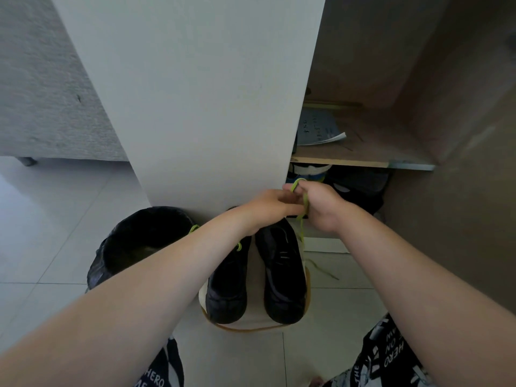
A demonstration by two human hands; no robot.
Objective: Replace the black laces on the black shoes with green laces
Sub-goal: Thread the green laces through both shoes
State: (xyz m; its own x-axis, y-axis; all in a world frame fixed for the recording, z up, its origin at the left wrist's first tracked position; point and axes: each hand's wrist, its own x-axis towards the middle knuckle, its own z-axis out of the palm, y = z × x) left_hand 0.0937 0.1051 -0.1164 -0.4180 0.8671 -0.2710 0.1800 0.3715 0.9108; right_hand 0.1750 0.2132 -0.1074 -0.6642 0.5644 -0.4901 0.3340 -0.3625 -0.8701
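Two black shoes stand side by side on a small white stool (254, 321), toes toward me: the left shoe (227, 286) and the right shoe (283, 275). A green lace (301, 222) rises from the right shoe and loops over my right hand's fingers. My right hand (321, 206) and my left hand (272, 206) are held together above the shoes' far ends, both pinching that lace. Bits of green lace (238, 246) also show on the left shoe beside my left wrist.
A bin lined with a black bag (139, 247) stands left of the stool. A white cabinet panel (195, 107) rises right behind the shoes. To the right an open cabinet holds a shelf with papers (321, 129) and other shoes (357, 185) below. The floor is pale tile.
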